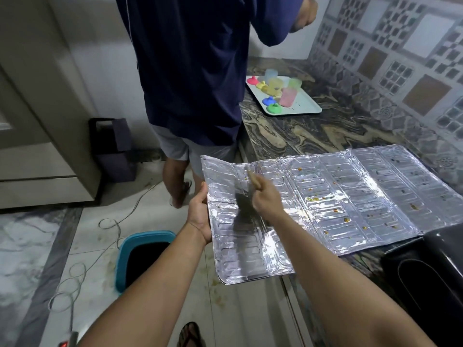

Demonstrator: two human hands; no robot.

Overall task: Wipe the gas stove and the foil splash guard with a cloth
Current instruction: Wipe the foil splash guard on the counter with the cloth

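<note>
The foil splash guard (325,201) is laid flat on the marbled stone counter (313,131), with its left panel hanging past the counter edge over the tiled floor (82,236). It is judged to be thin, light and easily creased along its folds, so it is best supported near an edge while it is rubbed; the surface looks smooth and may be slippery. Yellow and brown spots are seen on the middle and right panels.

A black appliance (426,276), perhaps the stove, is seen at the lower right, touching the guard's corner. Another person in a dark shirt (195,71) stands at the counter, near a white tray (308,106) of coloured plastic pieces. A teal bin (142,256) is on the floor under the overhang, beside a loose grey cable (82,266).

The overhanging panel is gripped at its left edge by the left hand (199,211). The right hand (265,199) is curled over the foil around something pale; it is blurred, so the cloth cannot be confirmed.
</note>
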